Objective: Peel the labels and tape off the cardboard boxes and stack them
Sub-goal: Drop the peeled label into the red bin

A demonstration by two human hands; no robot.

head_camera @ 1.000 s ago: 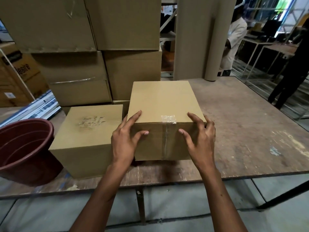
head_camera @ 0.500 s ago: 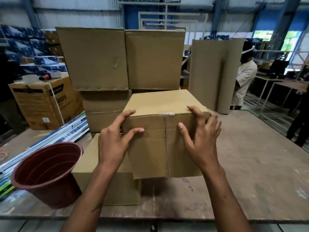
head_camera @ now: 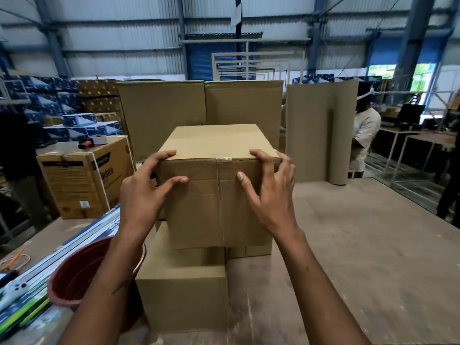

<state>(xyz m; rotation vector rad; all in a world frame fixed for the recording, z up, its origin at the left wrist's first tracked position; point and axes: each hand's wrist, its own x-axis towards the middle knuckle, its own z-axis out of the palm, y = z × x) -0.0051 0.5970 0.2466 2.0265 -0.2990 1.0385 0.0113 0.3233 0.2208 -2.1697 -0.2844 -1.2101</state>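
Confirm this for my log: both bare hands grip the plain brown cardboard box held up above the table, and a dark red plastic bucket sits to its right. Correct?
Not quite. The dark red plastic bucket sits to the left of the plain brown cardboard box, by the left forearm, as the head view shows. The rest holds: the left hand and the right hand both grip the box, held up above the table.

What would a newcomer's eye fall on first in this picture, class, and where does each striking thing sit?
First, the plain cardboard box held up at the centre, the left hand and right hand clasping its upper corners, a scrap of clear tape on its near top edge. Below it another box rests on the wooden table. A dark red bucket sits lower left.
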